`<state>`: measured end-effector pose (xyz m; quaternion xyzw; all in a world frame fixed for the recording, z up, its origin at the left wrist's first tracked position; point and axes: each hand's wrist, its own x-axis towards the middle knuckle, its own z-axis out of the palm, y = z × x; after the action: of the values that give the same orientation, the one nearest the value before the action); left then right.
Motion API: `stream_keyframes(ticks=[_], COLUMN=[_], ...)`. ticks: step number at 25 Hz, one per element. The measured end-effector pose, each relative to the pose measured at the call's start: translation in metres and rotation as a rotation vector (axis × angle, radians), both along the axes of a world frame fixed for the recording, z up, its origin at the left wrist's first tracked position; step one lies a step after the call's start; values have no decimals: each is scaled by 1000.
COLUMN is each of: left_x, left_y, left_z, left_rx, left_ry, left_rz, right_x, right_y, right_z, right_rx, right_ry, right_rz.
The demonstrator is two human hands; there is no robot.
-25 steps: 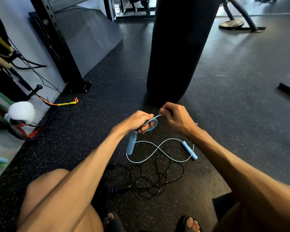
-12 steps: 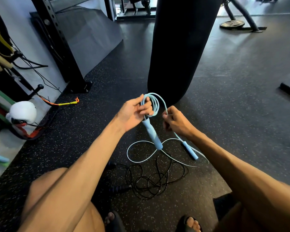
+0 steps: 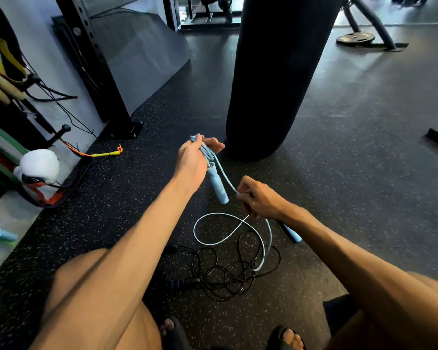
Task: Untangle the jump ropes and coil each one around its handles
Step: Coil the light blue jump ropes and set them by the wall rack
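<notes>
Centre frame, I saw left hand (image 3: 192, 160) clenched round coils of blue rope (image 3: 207, 150) and top of its handle (image 3: 216, 184), handle hanging down. Right hand (image 3: 259, 200) pinched same rope just lower right. Other blue handle (image 3: 292, 234) lay on floor (image 3: 339, 173); black rope (image 3: 235, 271) lay tangled, lower centre.

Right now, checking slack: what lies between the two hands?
Head view: a stretch of light blue rope runs from the left hand to the right hand, beside the blue handle.
</notes>
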<state>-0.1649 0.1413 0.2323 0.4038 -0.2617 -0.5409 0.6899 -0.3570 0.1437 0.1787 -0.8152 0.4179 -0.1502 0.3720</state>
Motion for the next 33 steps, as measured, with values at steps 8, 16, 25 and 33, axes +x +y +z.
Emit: stream_keyframes(ticks=[8,16,25,33], left_x=[-5,-17,-16,-10], left_y=[3,7,17,11], left_z=[-27,-32,-15,2], left_rx=[-2,118,124,9], left_ry=[-1033,-1018,-323,189], left_rz=[-82,-516,-826,-585], right_x=[-3,-10,-17,-10], right_y=[5,-4,-19,-10], right_z=[25,38,21,5], right_rx=[-385,-433,-151,224], right_ry=[-124,-229,-347,-330], right_rz=[44,-73,-214,-220])
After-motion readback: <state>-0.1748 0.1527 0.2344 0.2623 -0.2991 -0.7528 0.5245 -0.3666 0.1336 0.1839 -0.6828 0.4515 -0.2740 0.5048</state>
